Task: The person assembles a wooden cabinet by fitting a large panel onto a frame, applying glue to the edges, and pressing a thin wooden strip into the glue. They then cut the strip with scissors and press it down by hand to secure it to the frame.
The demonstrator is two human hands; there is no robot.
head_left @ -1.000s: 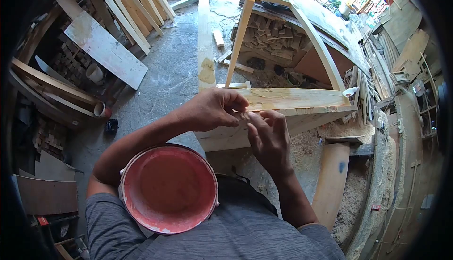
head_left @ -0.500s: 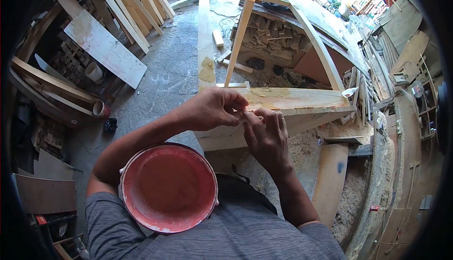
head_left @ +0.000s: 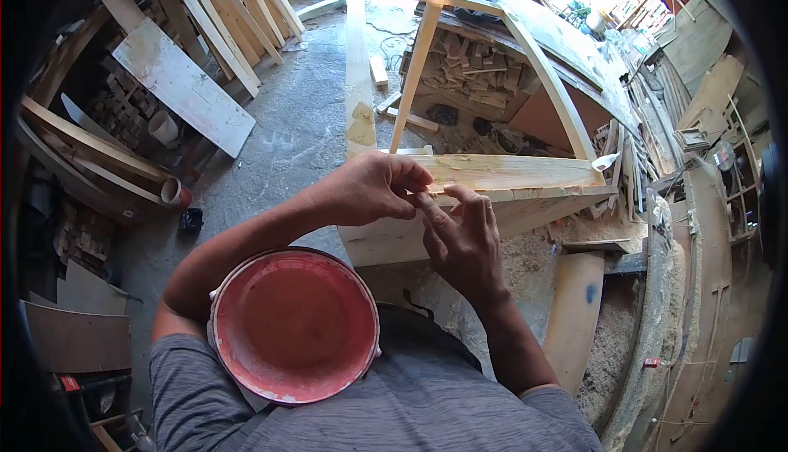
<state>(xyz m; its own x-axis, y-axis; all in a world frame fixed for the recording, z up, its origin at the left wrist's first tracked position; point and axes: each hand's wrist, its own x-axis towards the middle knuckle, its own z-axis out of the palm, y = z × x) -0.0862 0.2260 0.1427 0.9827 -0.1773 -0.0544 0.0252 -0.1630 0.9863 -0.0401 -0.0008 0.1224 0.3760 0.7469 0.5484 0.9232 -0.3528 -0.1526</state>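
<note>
My left hand [head_left: 369, 189] is pinched shut over the near rail [head_left: 525, 171] of a pale wooden arched frame, apparently on a small tan lump of putty, mostly hidden by the fingers. The fingers of my right hand [head_left: 464, 243] are stretched out, and their tips touch the left hand's fingertips. The rail is smeared with yellowish putty, and another putty patch [head_left: 359, 124] sits on the frame's left stile. A red bowl [head_left: 291, 325], smeared inside and otherwise empty, is held in the crook of my left arm against my chest.
Planks and a wide white board [head_left: 185, 83] lean at the upper left beside a white cup [head_left: 164, 126]. A pile of wood offcuts [head_left: 480, 70] lies behind the frame. Sawdust [head_left: 533, 263] covers the floor near a short board [head_left: 574, 321]. Curved timber lines the right side.
My right hand has slid slightly up and left, and its fingers have straightened against the left fingertips. The tan lump between the hands shows less. Left hand and bowl stay put.
</note>
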